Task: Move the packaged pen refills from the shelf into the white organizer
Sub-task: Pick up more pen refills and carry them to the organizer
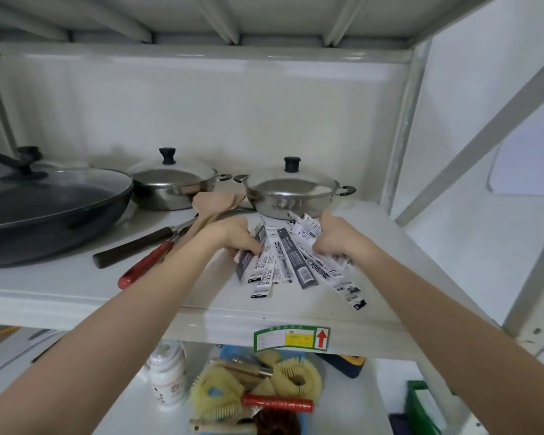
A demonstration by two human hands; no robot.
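Several packaged pen refills (296, 262), long narrow white and black packets, lie fanned out on the white shelf (76, 290) near its front edge. My left hand (233, 235) presses on the left side of the pile, fingers curled over the packets. On the right side of the pile, my right hand (333, 237) has its fingers closed around some packets. Both hands bracket the pile from either side. The white organizer is not in view.
Behind the pile stands a lidded steel pot (291, 196), with a second pot (173, 186) and a black wok (44, 205) to the left. Wooden spatulas (214, 205) and a red-handled tool (145, 265) lie left of my hand. Brushes (258, 384) fill the shelf below.
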